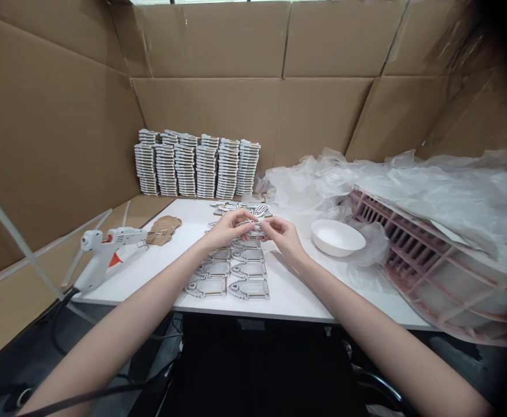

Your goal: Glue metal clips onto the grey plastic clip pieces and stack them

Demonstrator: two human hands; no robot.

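Note:
Over the middle of the white table [305,289], my left hand [231,229] and my right hand [282,234] meet, fingers closed on a small flat frame-like piece [257,227]. Its details are mostly covered by the fingers. Beneath and in front of the hands lie two columns of flat, house-shaped clear pieces with grey edges [249,289]. Just beyond my fingers are several flat pieces with black-and-white print [260,209].
A white glue gun [97,260] stands at left beside a brown glue-marked scrap [164,230]. Stacks of thin pieces [205,168] line the back. On the right are a white bowl [338,238], a pink basket [414,255] and crumpled plastic bags [314,179]. Cardboard walls [214,104] surround the table.

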